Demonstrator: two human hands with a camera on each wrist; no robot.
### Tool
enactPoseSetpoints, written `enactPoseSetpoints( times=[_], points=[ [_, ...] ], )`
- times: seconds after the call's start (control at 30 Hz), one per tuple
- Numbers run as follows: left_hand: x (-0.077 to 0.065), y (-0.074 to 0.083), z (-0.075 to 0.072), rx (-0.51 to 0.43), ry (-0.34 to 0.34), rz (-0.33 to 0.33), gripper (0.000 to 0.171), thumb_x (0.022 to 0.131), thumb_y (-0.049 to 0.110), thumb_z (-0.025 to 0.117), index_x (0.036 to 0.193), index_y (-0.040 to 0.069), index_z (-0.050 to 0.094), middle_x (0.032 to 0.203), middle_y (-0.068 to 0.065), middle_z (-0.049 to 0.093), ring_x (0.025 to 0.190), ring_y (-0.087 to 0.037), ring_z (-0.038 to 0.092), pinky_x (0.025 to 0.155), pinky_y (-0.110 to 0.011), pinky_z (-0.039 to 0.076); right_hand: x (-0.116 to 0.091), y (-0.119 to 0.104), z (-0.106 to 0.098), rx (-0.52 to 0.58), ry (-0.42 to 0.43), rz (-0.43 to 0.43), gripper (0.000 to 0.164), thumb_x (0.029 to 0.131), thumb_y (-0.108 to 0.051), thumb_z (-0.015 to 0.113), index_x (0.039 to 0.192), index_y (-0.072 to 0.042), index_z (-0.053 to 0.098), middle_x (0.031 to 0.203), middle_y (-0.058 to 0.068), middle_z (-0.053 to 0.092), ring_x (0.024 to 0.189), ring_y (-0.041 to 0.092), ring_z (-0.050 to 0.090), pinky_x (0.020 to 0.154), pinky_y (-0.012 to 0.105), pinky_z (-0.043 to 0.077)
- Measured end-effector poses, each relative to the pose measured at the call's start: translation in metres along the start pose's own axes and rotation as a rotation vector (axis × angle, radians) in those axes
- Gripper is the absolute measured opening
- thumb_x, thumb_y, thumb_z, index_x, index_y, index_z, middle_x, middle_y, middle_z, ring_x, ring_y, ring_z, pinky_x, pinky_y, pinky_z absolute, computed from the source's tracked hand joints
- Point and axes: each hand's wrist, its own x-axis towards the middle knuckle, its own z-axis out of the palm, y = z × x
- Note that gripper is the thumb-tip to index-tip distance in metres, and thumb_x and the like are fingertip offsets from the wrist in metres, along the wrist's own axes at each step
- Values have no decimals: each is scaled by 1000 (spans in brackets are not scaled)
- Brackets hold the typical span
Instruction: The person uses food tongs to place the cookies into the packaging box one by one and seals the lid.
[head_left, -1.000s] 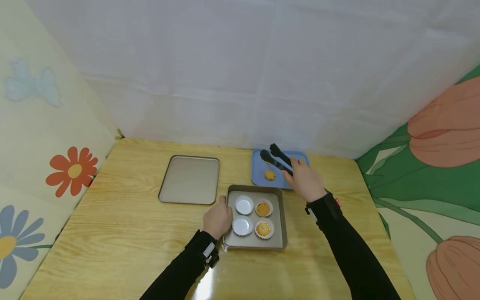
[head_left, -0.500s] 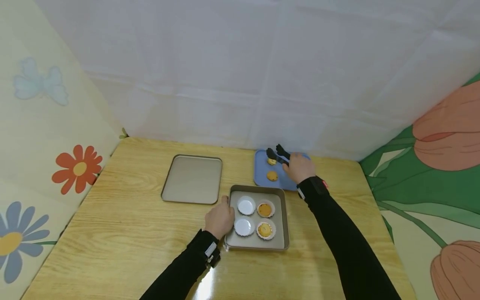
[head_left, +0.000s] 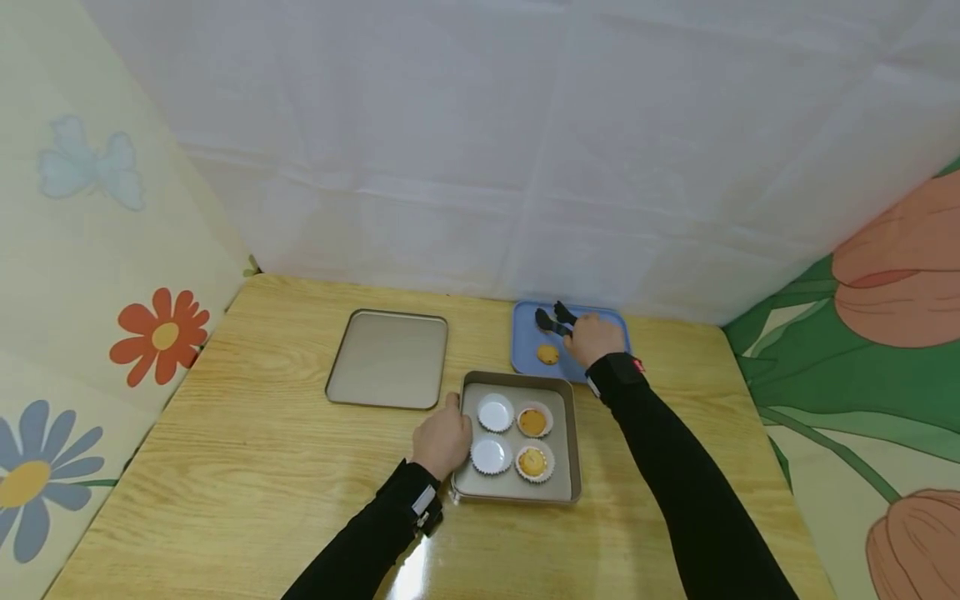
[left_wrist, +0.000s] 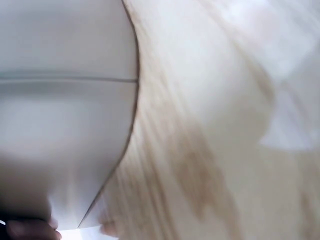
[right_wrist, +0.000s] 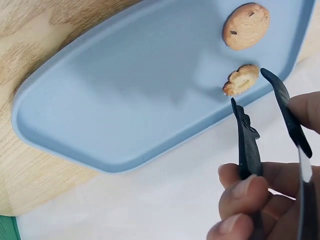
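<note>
My left hand (head_left: pixel 442 437) grips the left wall of a square metal baking pan (head_left: pixel 572 442). Inside the pan stand two bare white paper cups (head_left: pixel 495 412) and two cups that hold cookies (head_left: pixel 533 422). Over the blue tray (head_left: pixel 522 360), my right hand (head_left: pixel 597 340) holds black-tipped tongs (right_wrist: pixel 248 145). In the right wrist view the tongs' tips are spread at either side of a small flower-shaped cookie (right_wrist: pixel 242 80); whether they touch it I cannot tell. Beside it lies a round cookie (right_wrist: pixel 246 26) with dark bits. The tongs mostly cover the small cookie in the head view.
A flat square metal lid or tray (head_left: pixel 386 358) lies left of the pan on the wooden table (head_left: pixel 247 467). White cloth (head_left: pixel 375 150) hangs behind the table's back edge. Painted panels (head_left: pixel 900 375) stand at both sides.
My right hand has moved left and lowered the tongs towards the small cookie on the blue tray. The left hand stays at the pan's wall.
</note>
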Motion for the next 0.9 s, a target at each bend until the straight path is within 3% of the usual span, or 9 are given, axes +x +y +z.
enactPoseSetpoints(
  times=[0.4, 0.57, 0.9],
  points=[
    [0, -1, 2, 1, 8, 15, 40, 88, 19, 40, 122, -1, 47, 74, -17, 63, 58, -30, 58, 48, -44, 42, -1, -2, -2, -36, -62, 11, 39, 88, -34, 56, 81, 3, 61, 71, 12, 50, 52, 26, 52, 48, 40, 43],
    [0, -1, 2, 0, -1, 8, 41, 88, 20, 39, 122, -1, 47, 76, -17, 63, 59, -30, 58, 48, -43, 42, 2, 0, 1, -47, -91, 0, 38, 89, -35, 54, 75, 0, 61, 71, 12, 49, 53, 25, 51, 49, 39, 43],
    [0, 0, 0, -6, -5, 8, 41, 89, 19, 40, 124, -1, 47, 75, -17, 63, 57, -28, 58, 47, -42, 42, 6, 2, 0, -3, -130, -11, 32, 89, -32, 56, 77, -2, 63, 70, 12, 53, 54, 24, 53, 51, 40, 45]
  ],
)
